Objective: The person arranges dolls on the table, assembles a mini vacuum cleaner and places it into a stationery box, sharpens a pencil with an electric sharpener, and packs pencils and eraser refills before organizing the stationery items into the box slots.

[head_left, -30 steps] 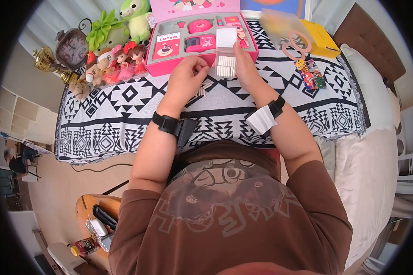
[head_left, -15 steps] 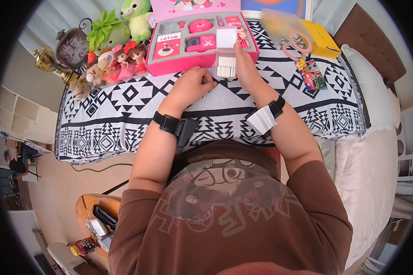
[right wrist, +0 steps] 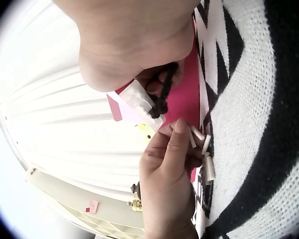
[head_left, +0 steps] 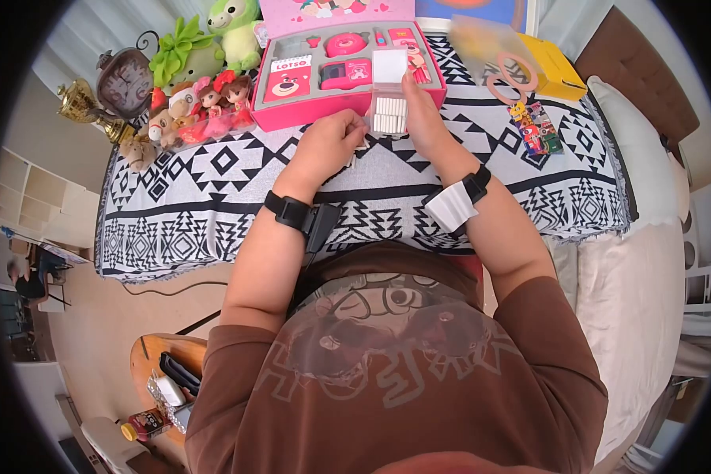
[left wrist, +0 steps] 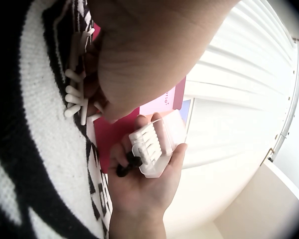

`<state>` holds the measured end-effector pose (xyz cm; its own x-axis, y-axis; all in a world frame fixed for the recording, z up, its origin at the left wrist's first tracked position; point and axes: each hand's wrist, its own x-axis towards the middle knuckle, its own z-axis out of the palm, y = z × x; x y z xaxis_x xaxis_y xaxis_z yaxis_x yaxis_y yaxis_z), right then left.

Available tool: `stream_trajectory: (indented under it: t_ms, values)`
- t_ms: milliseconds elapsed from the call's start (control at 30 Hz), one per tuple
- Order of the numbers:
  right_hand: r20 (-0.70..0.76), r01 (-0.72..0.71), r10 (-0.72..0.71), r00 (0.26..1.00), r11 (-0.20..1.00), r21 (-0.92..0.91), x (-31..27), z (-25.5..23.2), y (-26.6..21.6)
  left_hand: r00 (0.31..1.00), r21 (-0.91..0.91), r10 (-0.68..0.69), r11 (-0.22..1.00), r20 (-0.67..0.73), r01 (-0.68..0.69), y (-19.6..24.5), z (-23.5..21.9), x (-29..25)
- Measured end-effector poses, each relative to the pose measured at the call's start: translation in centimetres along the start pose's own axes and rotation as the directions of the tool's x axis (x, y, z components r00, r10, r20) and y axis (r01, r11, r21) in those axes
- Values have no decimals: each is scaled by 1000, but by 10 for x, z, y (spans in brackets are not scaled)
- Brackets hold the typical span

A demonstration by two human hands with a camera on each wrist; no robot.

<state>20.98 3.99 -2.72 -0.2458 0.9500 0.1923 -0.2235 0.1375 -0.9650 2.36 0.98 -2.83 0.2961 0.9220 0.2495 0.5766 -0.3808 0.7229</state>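
Observation:
A clear plastic box (head_left: 389, 114) with its lid raised holds rows of short white sticks (left wrist: 148, 144). My right hand (head_left: 423, 118) grips the box from its right side, and a black braided band (right wrist: 165, 92) loops at the fingers. Low over the patterned cloth, my left hand (head_left: 329, 148) has its fingers curled with thumb and fingertips together. A short white stick (right wrist: 192, 138) shows right at those fingertips. More loose white sticks (left wrist: 74, 94) lie on the cloth under and beside that hand.
Behind the hands stands an open pink gift box (head_left: 312, 114) with trays of pink items. Dolls and plush toys (head_left: 205, 110), a clock (head_left: 124, 83) and a gold trophy (head_left: 77, 101) crowd the left. Pink rings (head_left: 520, 73), colourful cards (head_left: 535, 130) and a yellow box (head_left: 557, 69) lie right.
My left hand dipped toward the cloth over the loose sticks, and its fingers have drawn together at them. The right hand and the clear box have stayed in place.

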Motion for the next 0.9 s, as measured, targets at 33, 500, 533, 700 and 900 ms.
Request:
stream_trajectory:
  t_ms: [33,500,533,700,900]
  values:
    - [1,-7,7,1000,1000,-2,-1,0,-1,1000,-1,-1,1000,2,1,0,1,0]
    - [1,-45,45,999,997,67,-1,7,0,976,-510,-36,857,-213,-80,12,0,3]
    - [22,-41,39,999,996,80,-2,8,-1,976,-509,-36,857,-214,-80,11,0,3]
    - [57,-63,60,997,996,55,-1,5,3,994,-630,14,772,-108,-79,9,3,1]
    - [58,-84,82,995,996,20,-2,6,1,999,-594,27,803,-47,-49,15,2,-3]
